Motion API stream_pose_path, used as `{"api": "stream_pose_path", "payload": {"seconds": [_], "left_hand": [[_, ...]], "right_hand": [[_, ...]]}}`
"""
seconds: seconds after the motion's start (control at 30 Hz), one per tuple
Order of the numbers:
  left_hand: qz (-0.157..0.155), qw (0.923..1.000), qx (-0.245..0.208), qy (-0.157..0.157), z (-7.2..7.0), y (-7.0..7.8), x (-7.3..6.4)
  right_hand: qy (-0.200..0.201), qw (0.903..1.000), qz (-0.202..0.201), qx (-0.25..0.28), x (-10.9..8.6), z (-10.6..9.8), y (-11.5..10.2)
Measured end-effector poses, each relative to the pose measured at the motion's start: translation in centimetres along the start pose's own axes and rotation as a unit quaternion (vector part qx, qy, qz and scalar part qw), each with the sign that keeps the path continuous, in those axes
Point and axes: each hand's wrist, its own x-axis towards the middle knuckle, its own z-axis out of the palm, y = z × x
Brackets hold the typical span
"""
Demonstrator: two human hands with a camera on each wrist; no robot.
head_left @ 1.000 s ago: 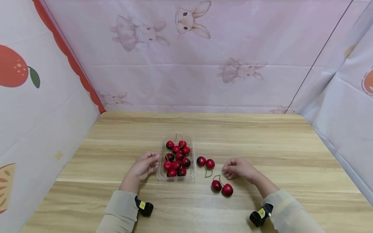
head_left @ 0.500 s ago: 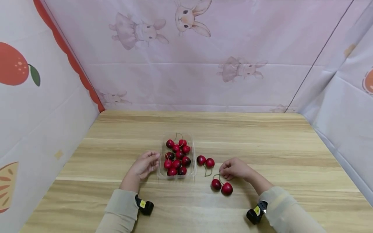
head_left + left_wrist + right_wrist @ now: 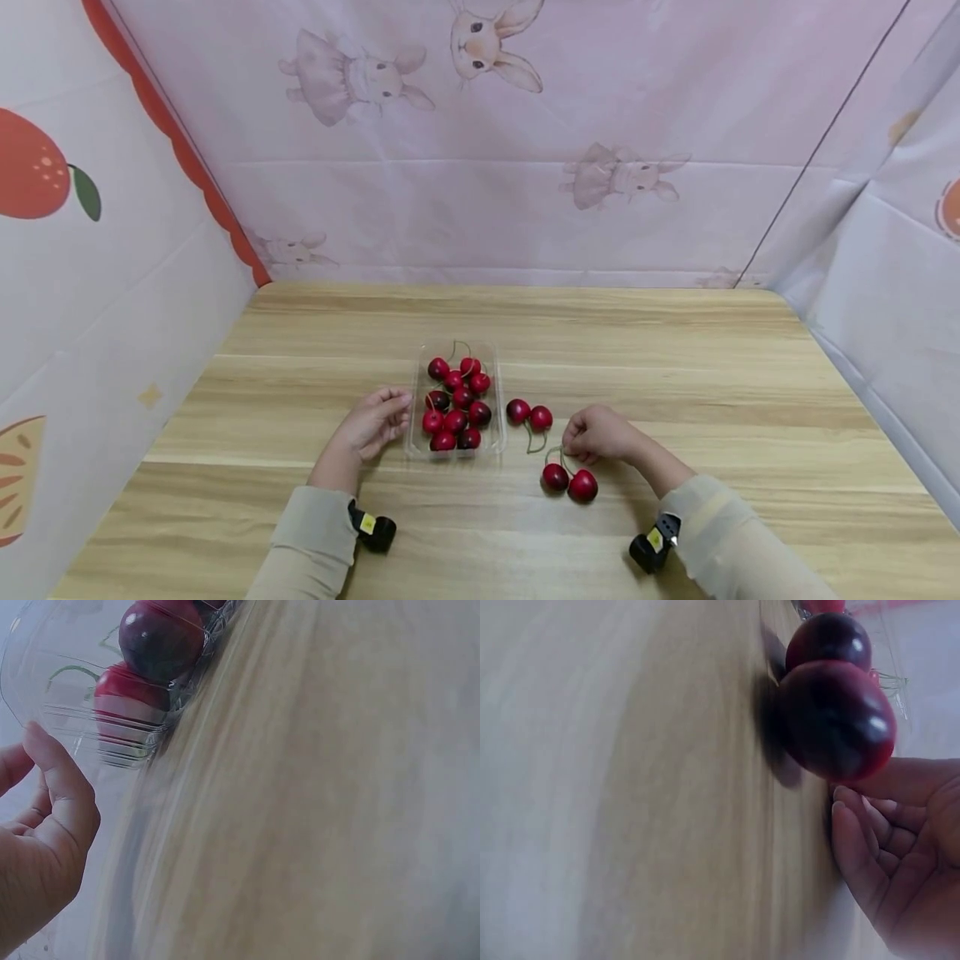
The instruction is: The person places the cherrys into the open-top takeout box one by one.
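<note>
A clear plastic box point(image 3: 495, 446) filled with several red cherries point(image 3: 455, 421) sits on the table. At its left side my left hand point(image 3: 372, 425) pinches the rim between thumb and finger; the left wrist view shows the thumb point(image 3: 56, 754) right at the plastic edge. My right hand point(image 3: 603, 435) pinches the joined stems of a cherry pair point(image 3: 582, 486), whose two dark red fruits hang or rest just in front of it. In the right wrist view those fruits point(image 3: 836, 724) hide the fingertips' grip on the stem. Between box and right hand lies a second cherry pair point(image 3: 540, 418).
The wooden table point(image 3: 300, 350) reaches back to a pink rabbit-print cloth wall point(image 3: 480, 208). White fruit-print cloths point(image 3: 150, 317) stand at both sides. A black wrist camera point(image 3: 375, 533) is strapped on each sleeve.
My right hand has moved left to the stems of the nearer cherry pair and taken hold of them; the pair has shifted slightly. The left hand stays at the box.
</note>
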Motion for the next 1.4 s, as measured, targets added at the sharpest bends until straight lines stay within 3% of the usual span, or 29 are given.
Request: {"api": "stream_pose_path", "payload": {"seconds": [0.23,0.47,0.67,1.07,1.27,1.4], "left_hand": [[0.0,0.9999,-0.006,-0.009,0.05,0.1,-0.16],[0.0,1.0,-0.004,-0.005,0.11,0.1,-0.02],[0.0,1.0,-0.004,-0.005,-0.03,0.06,-0.03],[0.002,1.0,-0.001,-0.008,-0.06,-0.12,0.02],[0.004,0.9999,-0.007,-0.013,-0.03,0.02,-0.01],[0.006,0.9999,-0.008,-0.012,-0.04,-0.01,-0.02]], "right_hand": [[-0.004,0.9999,0.008,-0.014,-0.01,-0.02,-0.5],[-0.004,0.9998,0.018,0.003,0.12,-0.04,-0.66],[-0.034,0.9972,0.002,0.067,-0.07,-0.32,-0.36],[-0.082,0.9792,0.011,0.185,0.22,-0.15,0.15],[-0.092,0.9729,0.017,0.212,0.0,-0.33,-0.09],[-0.086,0.9749,0.023,0.204,0.04,-0.2,-0.25]]}}
